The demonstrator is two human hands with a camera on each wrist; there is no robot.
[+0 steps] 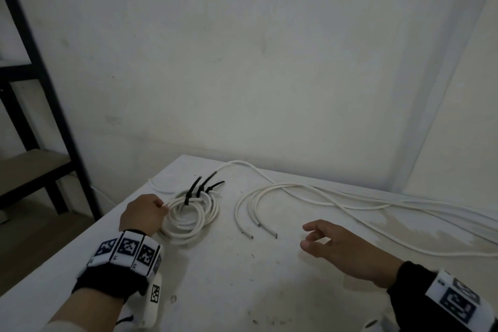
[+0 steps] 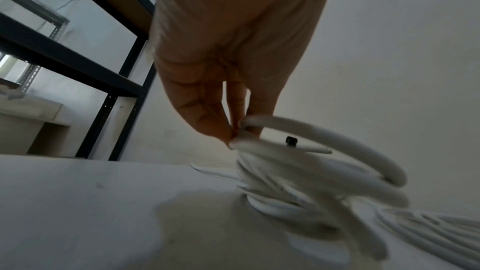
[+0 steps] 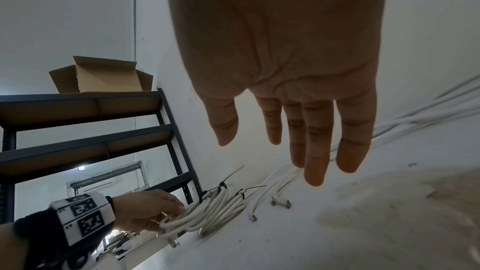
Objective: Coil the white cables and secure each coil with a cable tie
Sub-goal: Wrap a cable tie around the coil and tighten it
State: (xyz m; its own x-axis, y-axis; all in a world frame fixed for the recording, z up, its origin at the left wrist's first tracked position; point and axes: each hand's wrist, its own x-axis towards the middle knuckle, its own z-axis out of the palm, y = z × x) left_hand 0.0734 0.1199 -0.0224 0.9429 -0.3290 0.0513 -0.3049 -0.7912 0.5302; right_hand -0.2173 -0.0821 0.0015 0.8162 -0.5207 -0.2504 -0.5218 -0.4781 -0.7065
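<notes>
Fingertips (image 2: 228,130) of my left hand (image 1: 144,214) pinched the near-left edge of the coiled white cables (image 1: 192,217), the thumb and curled fingers closing on the top loops so that side of the stack lifted a little off the white table (image 1: 242,291). From the left wrist view I saw the loops piled one on another, blurred, with a short cut end poking out across the top. Three black cable ties (image 1: 200,187) sat on the far edge of the coils, their tails sticking up and away from me. My right hand (image 1: 347,248) hovered over the table to the right of the coils, well apart from them, its fingers (image 3: 315,141) straight, slightly spread, and holding nothing. Between that hand and the coils lay the loose white cables (image 1: 310,194), curving round so that three cut ends (image 1: 260,224) pointed back toward me just right of the coils, while their long runs trailed off to the far right along the table's edge by the wall. Left of the coils, beyond the table, stood a black metal shelving unit (image 3: 85,130), and the right wrist view showed an open cardboard box (image 3: 101,75) on its top shelf.
</notes>
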